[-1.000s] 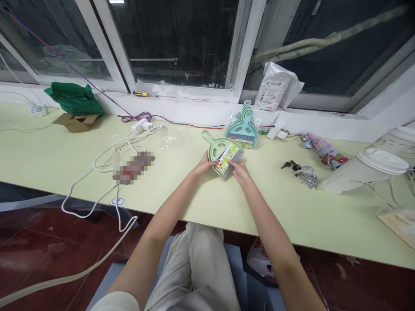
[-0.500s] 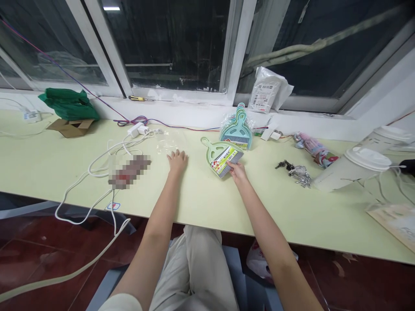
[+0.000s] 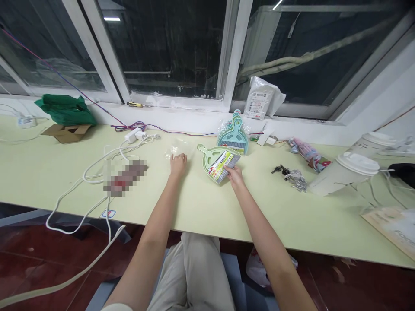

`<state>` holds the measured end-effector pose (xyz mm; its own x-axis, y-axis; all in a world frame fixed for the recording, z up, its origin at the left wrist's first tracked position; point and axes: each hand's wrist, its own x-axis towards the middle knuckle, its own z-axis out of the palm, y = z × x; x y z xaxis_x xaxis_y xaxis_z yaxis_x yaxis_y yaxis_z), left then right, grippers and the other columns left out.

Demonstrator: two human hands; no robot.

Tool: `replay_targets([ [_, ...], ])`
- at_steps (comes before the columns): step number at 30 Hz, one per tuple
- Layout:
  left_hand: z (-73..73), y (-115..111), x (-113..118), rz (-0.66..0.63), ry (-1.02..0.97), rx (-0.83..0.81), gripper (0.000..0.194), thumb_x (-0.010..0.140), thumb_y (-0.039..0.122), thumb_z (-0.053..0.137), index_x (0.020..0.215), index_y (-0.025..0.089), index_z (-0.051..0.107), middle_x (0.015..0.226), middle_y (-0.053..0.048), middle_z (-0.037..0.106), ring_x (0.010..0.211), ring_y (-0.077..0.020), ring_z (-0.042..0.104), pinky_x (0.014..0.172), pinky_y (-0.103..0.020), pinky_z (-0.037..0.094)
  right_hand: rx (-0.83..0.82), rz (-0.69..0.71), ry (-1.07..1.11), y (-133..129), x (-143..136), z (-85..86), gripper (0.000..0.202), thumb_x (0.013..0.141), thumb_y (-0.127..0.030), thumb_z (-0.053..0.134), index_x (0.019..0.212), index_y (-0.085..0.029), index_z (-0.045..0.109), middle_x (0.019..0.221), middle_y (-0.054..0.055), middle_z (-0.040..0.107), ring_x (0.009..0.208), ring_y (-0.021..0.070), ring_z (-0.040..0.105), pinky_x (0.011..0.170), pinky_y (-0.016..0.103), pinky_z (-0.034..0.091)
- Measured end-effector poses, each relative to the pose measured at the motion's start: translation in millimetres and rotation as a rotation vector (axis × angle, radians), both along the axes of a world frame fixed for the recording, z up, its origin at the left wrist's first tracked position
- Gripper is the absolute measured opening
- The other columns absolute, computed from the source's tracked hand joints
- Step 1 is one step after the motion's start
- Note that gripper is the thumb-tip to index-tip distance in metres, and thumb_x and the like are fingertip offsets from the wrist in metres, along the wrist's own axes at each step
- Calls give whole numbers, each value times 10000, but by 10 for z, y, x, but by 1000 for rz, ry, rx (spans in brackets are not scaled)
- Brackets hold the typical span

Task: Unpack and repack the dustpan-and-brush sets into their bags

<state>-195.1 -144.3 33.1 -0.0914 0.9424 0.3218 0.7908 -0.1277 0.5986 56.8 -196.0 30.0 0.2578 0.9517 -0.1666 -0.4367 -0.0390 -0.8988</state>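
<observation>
My right hand (image 3: 234, 176) grips a light green dustpan-and-brush set (image 3: 209, 162) by the grey bristle edge of its brush. A printed label lies across the set, and its handle points up and left. My left hand (image 3: 178, 165) has its fingers curled on a clear plastic bag (image 3: 177, 148), pinching it at the tabletop. Behind the green set stands a stack of dustpan sets (image 3: 234, 137), the front one pale blue-green, partly wrapped in clear plastic.
White cables and a blurred-out object (image 3: 126, 178) lie on the left of the table (image 3: 201, 214). Keys (image 3: 293, 178), a folded umbrella (image 3: 309, 154) and white lidded cups (image 3: 345, 172) are on the right. A green bag (image 3: 66, 110) rests on a cardboard box (image 3: 66, 133).
My left hand's fingers have gone from spread to curled, and the clear bag has bunched up at them. The green set in my right hand has tilted slightly.
</observation>
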Motion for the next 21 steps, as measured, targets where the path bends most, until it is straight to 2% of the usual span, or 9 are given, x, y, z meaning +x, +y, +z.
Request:
replay_targets([
  [3,7,-72,126,39,9,1,248,913,342,409,946,200,610,821,-142,650,1058,-322,586,1057,-492,276,-9,-8,-7,3,-15,3,238,618,-95,743,794,-192,616,764,11,724,782,193,707,775,353,601],
  [6,32,-143,202,9,12,7,231,846,374,548,999,217,619,956,-157,654,1117,-346,548,1015,-492,329,-36,-8,-4,-5,-8,21,217,622,-80,730,775,-186,620,754,10,725,766,192,707,766,355,604],
  [8,48,-168,199,-58,-33,-29,285,757,417,669,983,246,641,1085,-148,639,1156,-354,523,1010,-493,344,-48,-3,-18,-12,25,47,218,618,-84,736,775,-186,623,751,12,728,764,199,709,755,366,608],
  [11,63,-188,153,-170,-85,-144,401,558,429,830,890,268,674,1196,-116,613,1216,-371,491,1058,-527,287,-53,8,-51,-18,120,99,222,610,-89,750,776,-179,634,742,15,731,737,200,708,734,362,611],
  [14,67,-206,122,-209,-70,-214,521,437,364,892,908,280,686,1302,-114,561,1345,-432,333,1078,-643,131,-44,12,-53,-24,236,148,196,619,-71,740,764,-165,648,725,13,732,675,177,698,697,326,608],
  [16,66,-211,111,-182,-31,-197,475,473,317,881,910,279,698,1351,-119,528,1385,-454,241,1064,-690,28,-42,38,-64,-35,298,172,178,626,-62,732,758,-157,659,723,19,736,651,170,693,669,307,604],
  [18,66,-203,96,-128,29,-110,300,587,255,818,867,269,710,1361,-105,525,1388,-431,246,1086,-668,26,-47,97,-100,-54,335,186,174,627,-64,739,761,-149,670,726,31,741,643,173,693,644,297,601],
  [20,73,-190,76,-82,109,-51,144,704,198,710,838,252,720,1307,-105,568,1327,-384,372,1104,-590,179,-62,174,-147,-76,346,193,183,620,-65,754,768,-143,678,731,40,744,641,175,695,624,287,597],
  [21,82,-185,66,-65,157,-63,135,744,182,658,844,242,726,1249,-115,603,1258,-359,457,1073,-534,282,-74,213,-171,-86,345,194,190,616,-63,760,770,-140,681,737,43,745,642,174,697,619,279,595],
])
